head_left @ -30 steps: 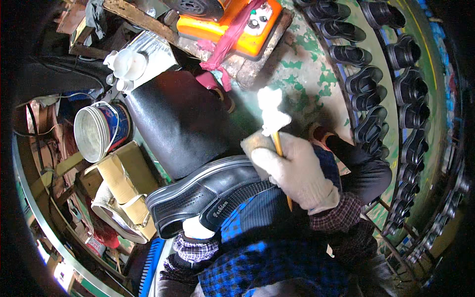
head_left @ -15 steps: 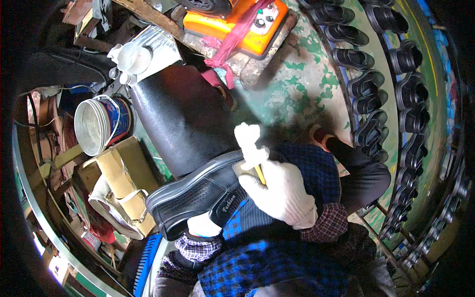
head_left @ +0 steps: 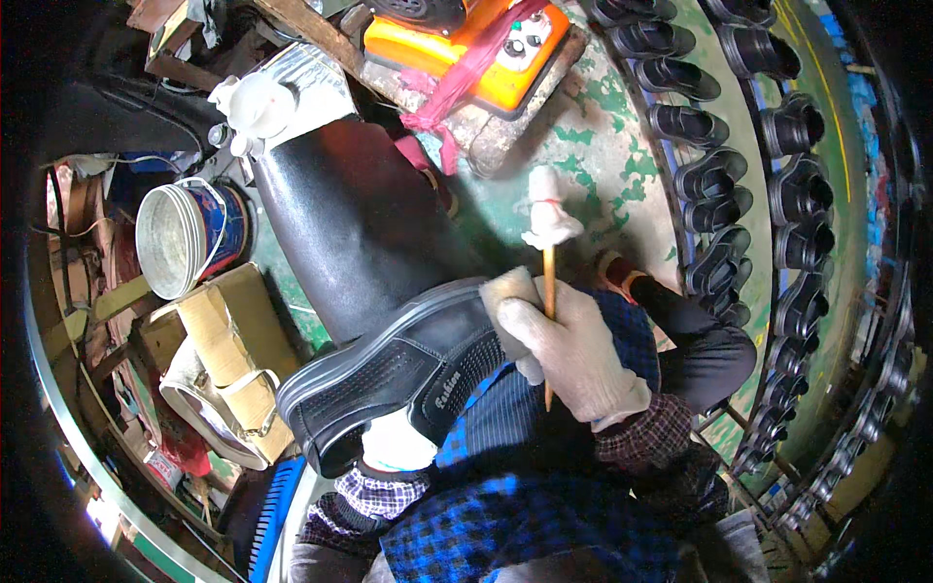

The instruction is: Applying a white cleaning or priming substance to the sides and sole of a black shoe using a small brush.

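Note:
A black shoe with a perforated side lies slantwise over my lap, its sole edge turned up and away from me. My left hand, in a white glove, is closed on the shoe near its opening; its fingertips are hidden. My right hand, also gloved, grips a thin wooden stick whose upper end is wrapped in white cloth. Between its thumb and fingers it also pinches a beige block, which meets the end of the shoe. Beyond the shoe stands a black padded surface.
Black shoes line curved racks on the right. To the left are a white-lined bucket and a cardboard box. A white bowl sits at the far left, and an orange machine on a slab at the far side.
My right hand has moved to the right, off the shoe's side to its end. The cloth-tipped stick has swung more upright, and the beige block now shows. The shoe has tilted slightly.

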Tool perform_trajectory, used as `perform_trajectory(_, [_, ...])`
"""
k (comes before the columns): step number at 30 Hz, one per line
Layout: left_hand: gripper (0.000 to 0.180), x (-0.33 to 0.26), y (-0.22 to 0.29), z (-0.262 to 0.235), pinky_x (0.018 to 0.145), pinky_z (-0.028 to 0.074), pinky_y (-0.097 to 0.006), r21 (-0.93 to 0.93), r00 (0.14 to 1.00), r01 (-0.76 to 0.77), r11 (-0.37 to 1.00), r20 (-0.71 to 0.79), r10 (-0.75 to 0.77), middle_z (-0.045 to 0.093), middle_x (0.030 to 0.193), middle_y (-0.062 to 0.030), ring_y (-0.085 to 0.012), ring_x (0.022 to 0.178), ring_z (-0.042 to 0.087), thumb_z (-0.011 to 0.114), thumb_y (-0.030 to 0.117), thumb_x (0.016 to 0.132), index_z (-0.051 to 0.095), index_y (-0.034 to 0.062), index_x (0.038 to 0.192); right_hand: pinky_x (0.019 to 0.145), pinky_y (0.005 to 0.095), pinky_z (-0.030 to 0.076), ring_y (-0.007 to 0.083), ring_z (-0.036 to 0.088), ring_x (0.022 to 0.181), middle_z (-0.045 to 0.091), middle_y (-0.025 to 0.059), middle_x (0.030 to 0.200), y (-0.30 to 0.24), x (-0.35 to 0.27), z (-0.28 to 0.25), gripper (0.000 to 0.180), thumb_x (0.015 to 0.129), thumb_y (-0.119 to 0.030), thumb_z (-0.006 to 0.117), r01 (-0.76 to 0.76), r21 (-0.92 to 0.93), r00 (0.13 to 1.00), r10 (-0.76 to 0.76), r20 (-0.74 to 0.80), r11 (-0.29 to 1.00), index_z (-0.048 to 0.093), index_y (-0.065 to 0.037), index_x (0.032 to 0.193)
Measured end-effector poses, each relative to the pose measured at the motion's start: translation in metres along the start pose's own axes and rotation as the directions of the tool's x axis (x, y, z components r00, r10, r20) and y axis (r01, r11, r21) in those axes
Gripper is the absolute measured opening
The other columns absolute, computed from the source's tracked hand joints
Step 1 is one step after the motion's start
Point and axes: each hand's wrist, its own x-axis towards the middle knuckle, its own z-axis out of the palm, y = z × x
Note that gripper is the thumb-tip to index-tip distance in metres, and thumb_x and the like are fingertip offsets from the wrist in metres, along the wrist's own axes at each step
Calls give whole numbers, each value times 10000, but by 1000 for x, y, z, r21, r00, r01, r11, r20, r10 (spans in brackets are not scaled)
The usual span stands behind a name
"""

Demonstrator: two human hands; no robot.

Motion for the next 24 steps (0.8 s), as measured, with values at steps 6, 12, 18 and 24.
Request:
perform_trajectory(6, [495, 0, 5, -2, 1048, 506, -394, 710, 961, -277, 647, 201, 190, 551, 1415, -178, -275, 1240, 592, 614, 8, 945, 499, 30, 1425, 555, 340, 461, 187, 600, 586, 601, 64, 638, 8, 17, 18, 305, 979, -323, 588, 163, -278, 981, -185, -53, 947, 668, -34, 920])
perform_trajectory(12, [523, -2, -23, -14, 1102, 443, -404, 888, 939, -327, 324, 266, 218, 544, 1429, -169, -265, 1276, 564, 622, 45, 943, 473, 30, 1445, 575, 252, 468, 77, 549, 630, 605, -2, 744, 39, 23, 17, 207, 958, -178, 631, 207, -374, 970, -240, -45, 904, 675, -2, 1058])
perform_trajectory(18, [475, -3, -44, -13, 1164, 319, -434, 263, 992, -99, 960, 97, 76, 500, 1461, -126, -294, 1362, 444, 496, 285, 1017, 494, 82, 1446, 574, 246, 461, 69, 550, 635, 602, -5, 736, 24, 11, 20, 180, 956, -162, 627, 61, -255, 998, -58, 17, 965, 681, -17, 1048])
perform_trajectory(24, [523, 4, -61, -15, 1223, 233, -428, -471, 984, 61, 880, 178, 27, 384, 1565, -119, -255, 1456, 335, 383, 332, 1064, 374, 80, 1522, 533, 232, 369, 49, 472, 603, 526, -50, 716, 19, 8, 21, 149, 980, -179, 573, -5, 29, 999, 4, 40, 1000, 637, -50, 941])
